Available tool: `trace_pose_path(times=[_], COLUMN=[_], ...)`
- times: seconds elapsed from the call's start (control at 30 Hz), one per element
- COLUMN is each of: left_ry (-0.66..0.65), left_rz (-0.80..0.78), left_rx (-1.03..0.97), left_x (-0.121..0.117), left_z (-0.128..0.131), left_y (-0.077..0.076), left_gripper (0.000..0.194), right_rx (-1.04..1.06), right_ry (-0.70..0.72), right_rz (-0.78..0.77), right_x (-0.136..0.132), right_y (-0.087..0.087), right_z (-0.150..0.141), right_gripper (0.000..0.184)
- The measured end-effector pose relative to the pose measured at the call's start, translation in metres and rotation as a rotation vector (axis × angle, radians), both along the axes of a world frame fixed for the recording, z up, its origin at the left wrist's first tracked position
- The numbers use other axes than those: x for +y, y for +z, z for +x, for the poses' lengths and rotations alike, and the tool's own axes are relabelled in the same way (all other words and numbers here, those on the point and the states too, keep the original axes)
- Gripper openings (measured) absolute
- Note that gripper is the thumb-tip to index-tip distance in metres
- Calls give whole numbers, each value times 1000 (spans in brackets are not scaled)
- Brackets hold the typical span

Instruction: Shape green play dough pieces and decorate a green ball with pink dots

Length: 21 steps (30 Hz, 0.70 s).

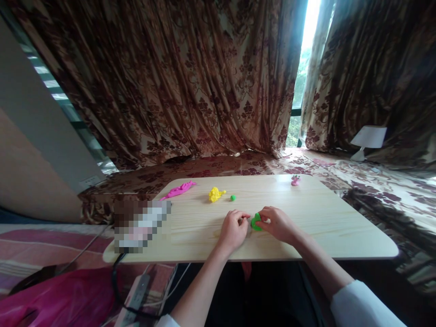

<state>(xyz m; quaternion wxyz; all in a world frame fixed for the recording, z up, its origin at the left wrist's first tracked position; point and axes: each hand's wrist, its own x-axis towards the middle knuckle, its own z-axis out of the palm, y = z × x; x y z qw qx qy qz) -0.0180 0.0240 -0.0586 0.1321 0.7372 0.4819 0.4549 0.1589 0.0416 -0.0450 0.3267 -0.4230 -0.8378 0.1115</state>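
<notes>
My right hand point(277, 223) pinches a lump of green modelling clay point(256, 222) between thumb and fingers, low over the front middle of the table. Just left of it is my left hand point(234, 229), closed, its fingers curled with the index finger pointing toward the clay. Whatever the left fingers may hold is hidden. Beyond the hands lies a small green ball point(233, 198), beside a crumpled yellow lump point(214, 195) with a thin tip. Farther left, a long bright pink piece point(179, 190) stretches along the back left edge.
The pale wooden table point(327, 227) has rounded corners. A small pink figure point(295, 180) stands at its back right. A blurred-out object point(143, 227) covers the left side, with a black cable point(116, 281) running down. A white lamp point(369, 137) stands beyond, before patterned curtains.
</notes>
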Motion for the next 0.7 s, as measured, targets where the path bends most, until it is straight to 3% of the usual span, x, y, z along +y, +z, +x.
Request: trace_pose_path(times=[0.17,0.27,0.4,0.47,0.57,0.7], left_ry=[-9,-20,-34,-39,-31,-19], left_rz=[7,15,17,12,7,6], left_rx=[21,36,39,34,13,-18], left_x=[-1,-2,-4,-3,-2,-1], left_z=[1,2,3,3,2,0], left_y=[1,4,6,6,4,3], left_gripper=[20,17,15,15,16,18], right_rx=[9,17,20,11,-15,-37], right_ry=[-9,16,63,87,133,114], right_rz=[-20,-58,-111,-129,-161,-183], right_x=[-4,-6,-2,1,5,9], right_y=[0,3,11,16,20,21], right_z=[0,3,11,12,11,9], right_gripper=[16,6,34,39,31,6])
